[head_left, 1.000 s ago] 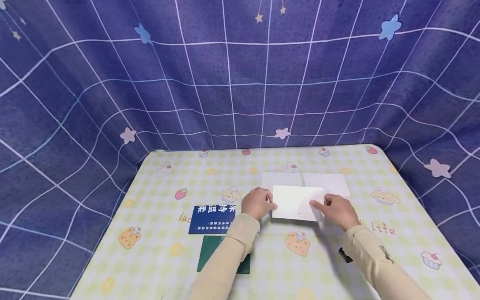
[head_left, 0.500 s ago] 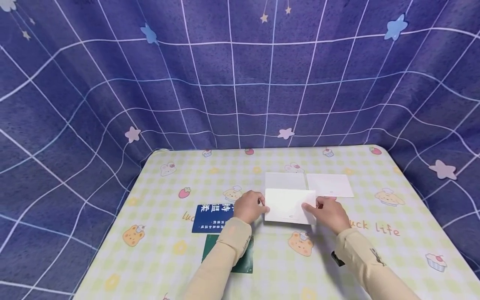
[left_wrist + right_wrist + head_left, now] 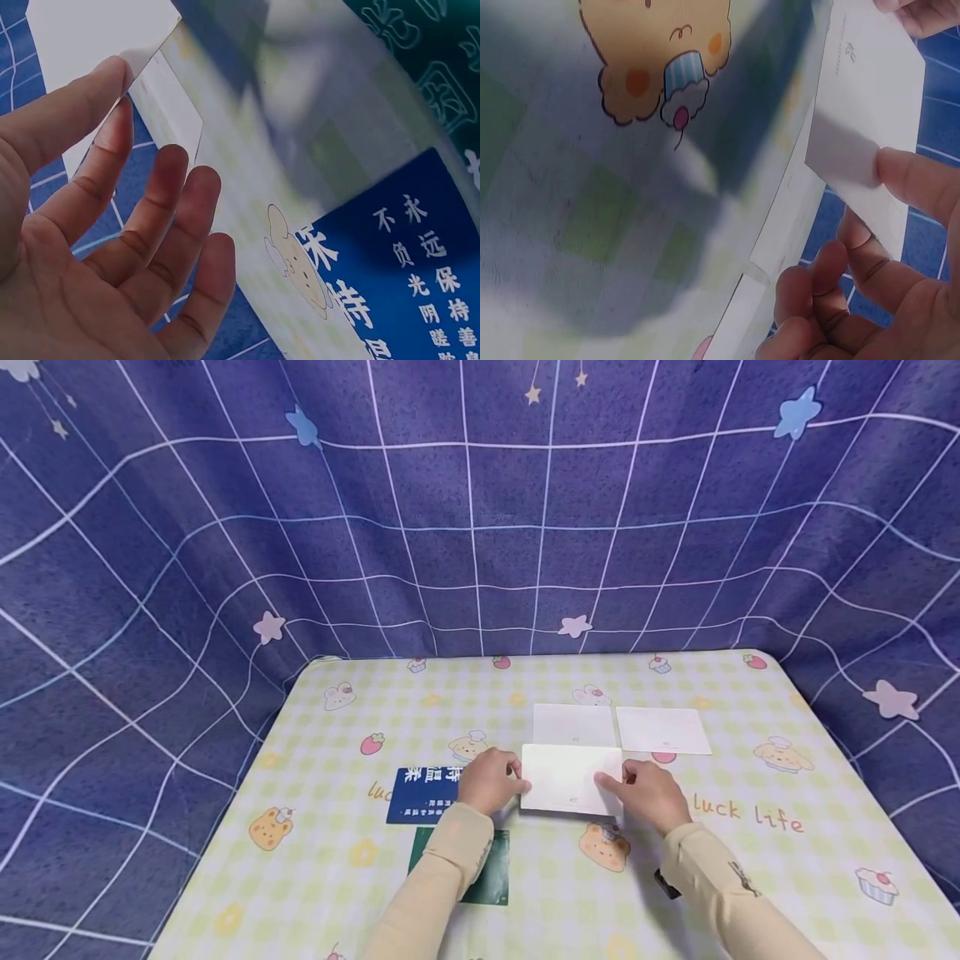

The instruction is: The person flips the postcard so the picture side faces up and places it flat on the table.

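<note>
Both hands hold one white card [image 3: 572,768] with a tiny dark print near its lower edge, tilted just over the table. At its left edge, my left hand [image 3: 489,783] pinches it between thumb and index finger; the other fingers [image 3: 154,217] of that hand are spread loosely off the card. My right hand [image 3: 651,795] pinches the right edge, thumb on the printed face and index finger behind. Directly behind lie two more white cards, one at left [image 3: 572,720] and one at right [image 3: 663,729], side by side. The held card overlaps the left one's front edge.
A blue card [image 3: 423,797] with white characters lies left of my left hand, partly covered by it. In front of that is a dark green card [image 3: 491,872], under the left sleeve [image 3: 431,881]. A small black item [image 3: 666,884] shows by the right sleeve [image 3: 731,885]. A blue curtain [image 3: 510,527] backs the patterned tablecloth [image 3: 315,860].
Both hands have carried the white card to the left and closer to me, bringing it below the left one of the two lying cards. The head view has shifted slightly.
</note>
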Motion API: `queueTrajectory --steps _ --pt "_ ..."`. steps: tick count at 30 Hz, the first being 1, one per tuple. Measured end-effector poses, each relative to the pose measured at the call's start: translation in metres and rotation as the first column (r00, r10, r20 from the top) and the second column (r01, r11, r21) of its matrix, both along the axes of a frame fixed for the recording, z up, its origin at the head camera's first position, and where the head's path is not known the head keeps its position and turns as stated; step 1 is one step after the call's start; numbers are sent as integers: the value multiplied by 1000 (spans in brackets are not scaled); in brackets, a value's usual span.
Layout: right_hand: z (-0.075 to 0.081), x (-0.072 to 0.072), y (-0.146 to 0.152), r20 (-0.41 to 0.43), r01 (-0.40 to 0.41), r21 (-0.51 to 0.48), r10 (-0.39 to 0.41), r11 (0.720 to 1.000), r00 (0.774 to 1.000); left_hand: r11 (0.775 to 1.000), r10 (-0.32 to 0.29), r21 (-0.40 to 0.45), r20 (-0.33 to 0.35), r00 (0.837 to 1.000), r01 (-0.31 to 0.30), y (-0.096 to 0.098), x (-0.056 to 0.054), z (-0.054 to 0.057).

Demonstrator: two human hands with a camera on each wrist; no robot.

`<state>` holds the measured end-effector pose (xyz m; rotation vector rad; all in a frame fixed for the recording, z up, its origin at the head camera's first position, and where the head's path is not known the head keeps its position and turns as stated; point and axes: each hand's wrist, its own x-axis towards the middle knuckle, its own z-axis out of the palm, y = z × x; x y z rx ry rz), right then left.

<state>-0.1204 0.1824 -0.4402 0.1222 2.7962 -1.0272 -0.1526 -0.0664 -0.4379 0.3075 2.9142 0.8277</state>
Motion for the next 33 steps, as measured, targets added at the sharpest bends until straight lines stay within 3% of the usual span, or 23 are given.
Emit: queueTrajectory --steps 10,20,26,33 --pt "-2 5 -5 -27 -2 8 2 1000 1000 997 -22 70 55 998 18 -9 1 5" --pt "-1 13 -1 -29 -12 -19 11 1000 1000 968 -116 233 90 989 92 -21 -6 -9" --pt "2 14 16 56 54 -129 -47 990 997 958 -123 265 24 992 113 -24 -3 -10" --pt "-2 10 24 114 109 -158 -92 981 989 948 -128 293 -9 992 125 -26 0 -8"
